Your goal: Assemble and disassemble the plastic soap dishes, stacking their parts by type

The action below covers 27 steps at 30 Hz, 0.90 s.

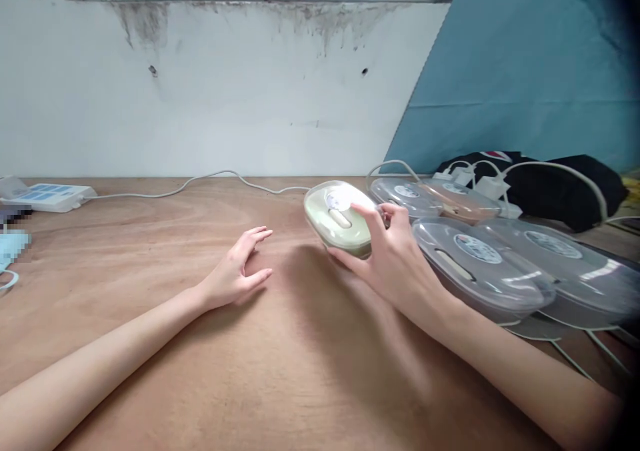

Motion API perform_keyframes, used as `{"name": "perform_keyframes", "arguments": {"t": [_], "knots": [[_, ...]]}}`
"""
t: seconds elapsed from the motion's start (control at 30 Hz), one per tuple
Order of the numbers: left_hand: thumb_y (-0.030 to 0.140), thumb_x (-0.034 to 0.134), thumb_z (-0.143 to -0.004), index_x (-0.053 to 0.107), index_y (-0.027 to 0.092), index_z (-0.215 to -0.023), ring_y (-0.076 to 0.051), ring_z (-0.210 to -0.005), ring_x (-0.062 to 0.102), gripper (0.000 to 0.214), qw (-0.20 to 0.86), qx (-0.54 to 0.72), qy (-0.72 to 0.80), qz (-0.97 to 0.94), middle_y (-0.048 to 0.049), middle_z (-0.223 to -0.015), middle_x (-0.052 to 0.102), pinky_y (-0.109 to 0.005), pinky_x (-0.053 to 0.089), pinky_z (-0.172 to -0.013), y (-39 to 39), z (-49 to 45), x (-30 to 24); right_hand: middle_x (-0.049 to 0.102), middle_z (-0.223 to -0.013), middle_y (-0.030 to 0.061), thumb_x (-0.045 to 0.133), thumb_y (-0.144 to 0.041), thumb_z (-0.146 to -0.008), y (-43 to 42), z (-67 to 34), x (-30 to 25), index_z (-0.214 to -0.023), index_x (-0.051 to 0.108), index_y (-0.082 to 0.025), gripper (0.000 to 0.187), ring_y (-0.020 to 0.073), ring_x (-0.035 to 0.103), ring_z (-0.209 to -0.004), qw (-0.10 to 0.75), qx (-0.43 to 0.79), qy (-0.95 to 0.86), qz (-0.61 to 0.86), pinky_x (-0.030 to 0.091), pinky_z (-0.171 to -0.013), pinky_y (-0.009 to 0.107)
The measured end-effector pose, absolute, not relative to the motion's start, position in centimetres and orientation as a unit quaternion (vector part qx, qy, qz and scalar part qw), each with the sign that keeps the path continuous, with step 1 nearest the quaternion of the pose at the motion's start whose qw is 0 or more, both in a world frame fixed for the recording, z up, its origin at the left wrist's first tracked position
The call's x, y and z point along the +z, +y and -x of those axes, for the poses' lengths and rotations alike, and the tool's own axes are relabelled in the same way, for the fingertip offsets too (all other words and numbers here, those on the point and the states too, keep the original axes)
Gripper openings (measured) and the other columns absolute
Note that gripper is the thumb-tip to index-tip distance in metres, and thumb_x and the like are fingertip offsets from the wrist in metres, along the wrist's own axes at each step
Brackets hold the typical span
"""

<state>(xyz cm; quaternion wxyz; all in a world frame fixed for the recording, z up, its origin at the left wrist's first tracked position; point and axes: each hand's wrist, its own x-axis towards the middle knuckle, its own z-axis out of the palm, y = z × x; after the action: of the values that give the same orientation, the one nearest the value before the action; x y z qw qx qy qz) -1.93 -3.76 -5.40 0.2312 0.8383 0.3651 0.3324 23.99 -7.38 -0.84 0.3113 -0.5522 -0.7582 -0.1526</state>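
Note:
My right hand grips a pale green lidded container by its near right side, thumb below and fingers on the lid. The container has a clear lid with a round label and a light oblong tab. It is tilted and appears lifted, with a shadow on the wooden table beneath it. My left hand rests low over the table to the left, fingers apart, holding nothing. Just right of my right hand sits a grey container with a clear lid.
Several more lidded containers crowd the right side, including a grey one and an orange-tinted one. Behind them lie a black cloth item and white plugs with cables. A white power strip stands at far left, its cable running along the wall.

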Motion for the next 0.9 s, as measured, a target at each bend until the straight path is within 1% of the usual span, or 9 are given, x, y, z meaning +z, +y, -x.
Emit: {"name": "perform_keyframes", "arguments": {"t": [0.1, 0.17, 0.3, 0.47, 0.53, 0.6, 0.7, 0.8, 0.9], "knots": [[0.024, 0.054, -0.082, 0.034, 0.024, -0.13, -0.023, -0.129, 0.032, 0.052, 0.232, 0.328, 0.355, -0.844, -0.0093, -0.139, 0.03, -0.041, 0.036, -0.104, -3.9, 1.9, -5.4, 0.04, -0.115, 0.024, 0.059, -0.046, -0.077, -6.1, -23.9, -0.3, -0.12, 0.042, -0.014, 0.056, 0.0422, 0.046, -0.104, 0.259, -0.219, -0.714, 0.613, 0.044, -0.079, 0.054], [0.023, 0.054, -0.082, 0.034, 0.024, -0.129, -0.023, -0.13, 0.031, 0.051, 0.233, 0.325, 0.348, -0.848, -0.0095, -0.139, 0.03, -0.041, 0.036, -0.104, -3.9, 1.9, -5.4, 0.041, -0.12, 0.026, 0.055, -0.049, -0.079, -5.7, -23.7, -0.4, -0.116, 0.044, -0.012, 0.054, 0.0451, 0.042, -0.108, 0.239, -0.251, -0.701, 0.623, 0.043, -0.079, 0.057], [0.024, 0.053, -0.082, 0.034, 0.025, -0.129, -0.022, -0.13, 0.031, 0.051, 0.229, 0.318, 0.344, -0.853, -0.0092, -0.14, 0.029, -0.041, 0.036, -0.104, -4.1, 1.9, -5.4, 0.037, -0.128, 0.0285, 0.046, -0.05, -0.084, -5.6, -23.4, -0.5, -0.116, 0.046, -0.008, 0.053, 0.0485, 0.033, -0.118, 0.246, -0.243, -0.706, 0.618, 0.035, -0.085, 0.063], [0.026, 0.051, -0.083, 0.033, 0.02, -0.131, -0.022, -0.13, 0.031, 0.051, 0.194, 0.288, 0.354, -0.868, -0.012, -0.14, 0.03, -0.041, 0.034, -0.105, -4.1, 1.9, -5.2, 0.035, -0.13, 0.0334, 0.051, -0.042, -0.084, -5.3, -23.4, 0.0, -0.116, 0.046, 0.002, 0.054, 0.0499, 0.026, -0.123, 0.243, -0.223, -0.705, 0.628, 0.028, -0.092, 0.064], [0.028, 0.05, -0.084, 0.033, 0.017, -0.132, -0.023, -0.129, 0.032, 0.052, 0.174, 0.265, 0.36, -0.878, -0.0142, -0.14, 0.03, -0.042, 0.032, -0.106, -4.1, 1.8, -5.2, 0.032, -0.134, 0.0336, 0.052, -0.039, -0.084, -5.2, -23.4, 0.1, -0.119, 0.044, 0.003, 0.055, 0.0501, 0.022, -0.126, 0.252, -0.231, -0.703, 0.624, 0.025, -0.094, 0.066], [0.029, 0.05, -0.085, 0.034, 0.014, -0.132, -0.025, -0.129, 0.032, 0.053, 0.164, 0.242, 0.359, -0.886, -0.0161, -0.14, 0.031, -0.043, 0.031, -0.107, -4.1, 1.7, -5.2, 0.026, -0.139, 0.0305, 0.053, -0.037, -0.083, -5.5, -23.3, -0.3, -0.126, 0.04, 0.002, 0.059, 0.0476, 0.013, -0.131, 0.275, -0.236, -0.718, 0.594, 0.018, -0.099, 0.066], [0.031, 0.047, -0.087, 0.041, 0.012, -0.131, -0.027, -0.131, 0.029, 0.049, 0.152, 0.197, 0.351, -0.903, -0.0168, -0.14, 0.034, -0.046, 0.027, -0.108, -4.3, 1.5, -5.3, 0.02, -0.145, 0.0232, 0.049, -0.036, -0.086, -6.5, -22.7, -1.6, -0.135, 0.032, -0.002, 0.062, 0.0363, 0.002, -0.137, 0.265, -0.198, -0.806, 0.491, 0.009, -0.108, 0.059], [0.036, 0.04, -0.091, 0.039, 0.011, -0.134, -0.027, -0.134, 0.024, 0.05, 0.116, 0.125, 0.349, -0.922, -0.0154, -0.143, 0.031, -0.049, 0.021, -0.109, -4.6, 1.3, -5.2, 0.021, -0.147, 0.0191, 0.045, -0.044, -0.086, -7.8, -22.0, -3.5, -0.138, 0.031, -0.006, 0.066, 0.0303, 0.008, -0.137, 0.168, -0.065, -0.906, 0.384, 0.017, -0.11, 0.053], [0.039, 0.036, -0.092, 0.032, 0.012, -0.138, -0.024, -0.136, 0.021, 0.053, 0.095, 0.09, 0.35, -0.927, -0.0135, -0.145, 0.025, -0.047, 0.019, -0.111, -4.7, 1.3, -5.1, 0.024, -0.146, 0.0155, 0.04, -0.047, -0.088, -8.5, -21.9, -4.6, -0.139, 0.03, -0.01, 0.064, 0.0271, 0.017, -0.136, 0.093, 0.061, -0.93, 0.349, 0.024, -0.109, 0.049]]}}
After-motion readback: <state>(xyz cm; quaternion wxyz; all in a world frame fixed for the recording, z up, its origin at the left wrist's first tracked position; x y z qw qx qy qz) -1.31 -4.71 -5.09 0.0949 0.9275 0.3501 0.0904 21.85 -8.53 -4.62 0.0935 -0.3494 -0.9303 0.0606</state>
